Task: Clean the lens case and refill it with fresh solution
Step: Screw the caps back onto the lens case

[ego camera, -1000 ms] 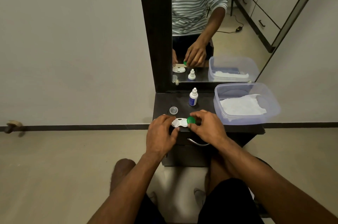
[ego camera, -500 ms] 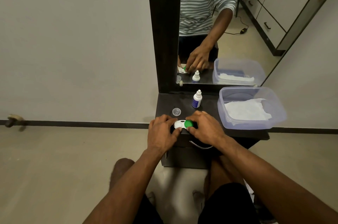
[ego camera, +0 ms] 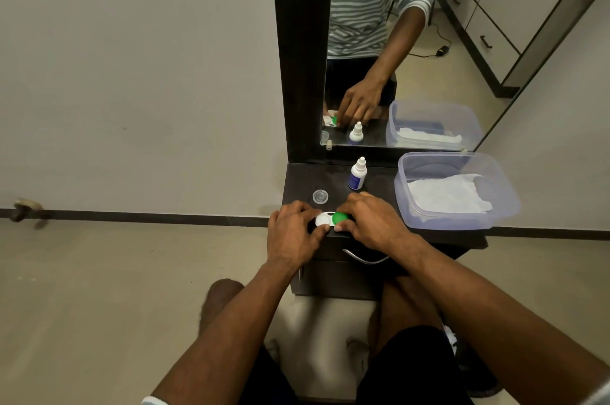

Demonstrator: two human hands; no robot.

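The white lens case [ego camera: 322, 219] lies at the front edge of the dark tabletop [ego camera: 303, 183]. The left hand [ego camera: 292, 236] pinches its left end. The fingers [ego camera: 345, 204] of the right hand [ego camera: 373, 223] close around the green cap [ego camera: 340, 217] on its right well. Behind stand a small solution bottle [ego camera: 357, 174], a clear cap [ego camera: 320, 197] and a plastic container [ego camera: 455, 190] with tissue.
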